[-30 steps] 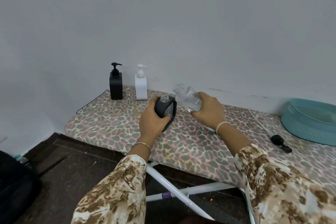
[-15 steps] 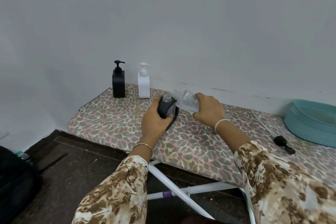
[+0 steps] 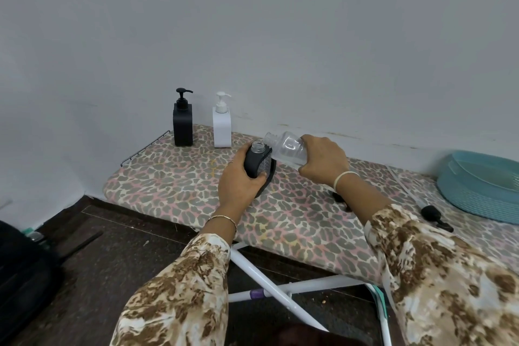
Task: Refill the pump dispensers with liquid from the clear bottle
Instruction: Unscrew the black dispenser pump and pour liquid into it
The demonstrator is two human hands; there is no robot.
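My left hand (image 3: 238, 181) grips a dark dispenser bottle (image 3: 257, 161) with its pump off and its clear neck open at the top, resting on the leopard-print ironing board (image 3: 174, 177). My right hand (image 3: 323, 159) holds the clear bottle (image 3: 288, 147) tipped on its side, its open mouth just right of and slightly above the dispenser's neck. Whether liquid is flowing cannot be made out. At the board's back left stand a black pump dispenser (image 3: 182, 123) and a white pump dispenser (image 3: 222, 125), both upright with pumps on.
A loose black pump head (image 3: 435, 218) lies on the board at right, in front of a teal plastic basket (image 3: 483, 194). Another small dark object (image 3: 339, 198) peeks out beside my right wrist. The white wall runs right behind the board. A dark bag (image 3: 19, 270) sits on the floor at left.
The clear bottle's mouth has come down from above the dispenser to right beside its open neck. My left hand has kept its grip on the dispenser.
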